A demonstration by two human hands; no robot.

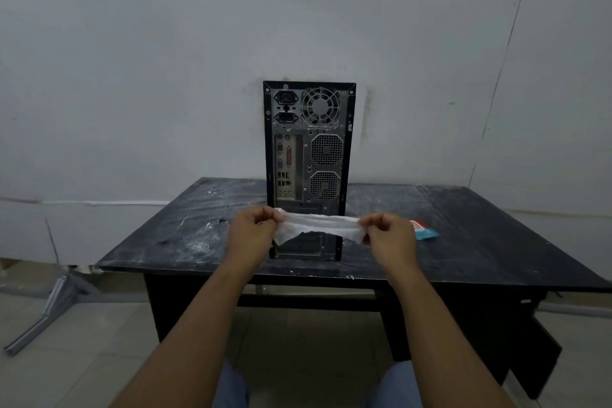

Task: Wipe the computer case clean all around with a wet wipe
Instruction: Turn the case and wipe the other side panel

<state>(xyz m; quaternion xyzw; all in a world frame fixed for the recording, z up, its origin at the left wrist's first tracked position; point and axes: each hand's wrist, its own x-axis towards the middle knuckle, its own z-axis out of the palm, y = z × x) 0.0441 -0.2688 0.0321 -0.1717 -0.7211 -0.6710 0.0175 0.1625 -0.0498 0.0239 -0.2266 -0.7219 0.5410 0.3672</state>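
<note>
The left forearm [198, 315], at 7 o'clock, and the right forearm [440, 315], at 5 o'clock, are bare up to the left hand [253, 228] and right hand [390, 233]; both hands are bare too. At 6 o'clock, light blue trousers [231, 387] cover both knees; the fabric looks like faded denim.

Computer case [309, 156] standing upright on a scuffed black table [463, 235], back panel facing the camera. Left hand [253, 228] and right hand [389, 235] each pinch one end of a wet wipe [319, 225], stretched out in front of the case. Wipes packet [425, 230] lies just right of the right hand.
</note>
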